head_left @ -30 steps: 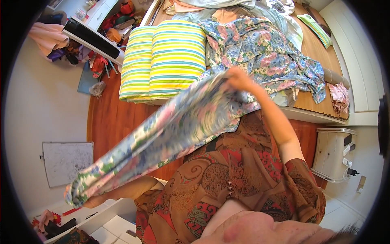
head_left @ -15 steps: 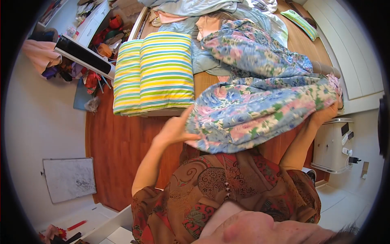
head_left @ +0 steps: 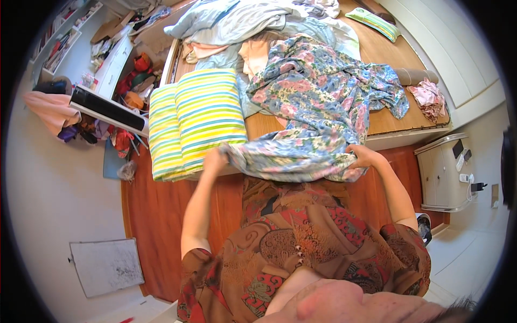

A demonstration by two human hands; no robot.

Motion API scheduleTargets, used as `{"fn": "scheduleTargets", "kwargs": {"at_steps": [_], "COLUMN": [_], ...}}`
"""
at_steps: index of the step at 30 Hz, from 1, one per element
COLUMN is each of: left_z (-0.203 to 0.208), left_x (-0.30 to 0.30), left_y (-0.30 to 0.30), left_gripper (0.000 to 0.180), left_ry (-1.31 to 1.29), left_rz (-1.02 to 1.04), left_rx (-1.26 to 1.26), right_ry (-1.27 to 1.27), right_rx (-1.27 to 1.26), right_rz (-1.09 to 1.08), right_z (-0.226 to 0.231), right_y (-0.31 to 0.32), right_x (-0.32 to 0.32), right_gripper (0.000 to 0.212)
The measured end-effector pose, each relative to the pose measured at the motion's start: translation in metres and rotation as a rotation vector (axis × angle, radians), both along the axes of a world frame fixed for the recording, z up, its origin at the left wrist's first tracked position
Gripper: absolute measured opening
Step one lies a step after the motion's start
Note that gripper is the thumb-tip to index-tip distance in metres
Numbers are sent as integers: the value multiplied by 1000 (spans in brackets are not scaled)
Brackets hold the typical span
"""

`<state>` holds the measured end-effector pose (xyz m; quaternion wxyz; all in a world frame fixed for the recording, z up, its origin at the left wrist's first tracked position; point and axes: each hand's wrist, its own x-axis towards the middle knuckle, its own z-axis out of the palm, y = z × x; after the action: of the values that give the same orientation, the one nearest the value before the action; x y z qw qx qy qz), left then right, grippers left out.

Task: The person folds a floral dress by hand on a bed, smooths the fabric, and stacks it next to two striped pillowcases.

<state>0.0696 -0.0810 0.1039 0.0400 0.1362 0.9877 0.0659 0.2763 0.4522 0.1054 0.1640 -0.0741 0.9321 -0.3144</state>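
Note:
A large floral cloth (head_left: 318, 91) in blue, pink and green lies rumpled over the bed, its near edge drawn towards me. My left hand (head_left: 215, 160) is closed on the left corner of that edge, beside a folded striped quilt (head_left: 210, 116). Some way to the right, my right hand (head_left: 362, 156) grips the same edge with the fingers bent round it. Between the two hands the cloth sags and is slightly blurred. Behind it, part of the cloth covers pale blue and peach bedding (head_left: 256, 56).
The wooden bed board (head_left: 385, 123) shows at the right, with a folded pink cloth (head_left: 428, 99), a rolled brown mat (head_left: 414, 76) and a striped pillow (head_left: 373, 24). A beige cabinet (head_left: 441, 172) stands right of me. At left is a black-and-white panel (head_left: 107, 110).
Both hands have shifted left, and the right hand has come lower and closer to the left one. The floral cloth has moved off the right side, uncovering the folded pink cloth.

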Motion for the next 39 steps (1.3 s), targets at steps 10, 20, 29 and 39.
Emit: {"fn": "scheduleTargets", "kwargs": {"at_steps": [10, 20, 29, 39], "left_z": [329, 189, 105, 119], "left_x": [-40, -15, -17, 87], "left_y": [41, -156, -172, 80], "left_gripper": [16, 20, 30, 77], "left_ry": [1447, 744, 322, 132], "left_rz": [-298, 441, 536, -364], "left_rx": [1268, 67, 18, 589], "right_ry": [1037, 518, 443, 192], "right_rx": [-228, -191, -227, -435], "right_rz": [-596, -23, -21, -178], "right_z": [207, 82, 43, 37], "right_y": [-93, -193, -221, -225], "right_x": [-21, -55, -85, -80], "right_gripper": [22, 19, 27, 27]}}
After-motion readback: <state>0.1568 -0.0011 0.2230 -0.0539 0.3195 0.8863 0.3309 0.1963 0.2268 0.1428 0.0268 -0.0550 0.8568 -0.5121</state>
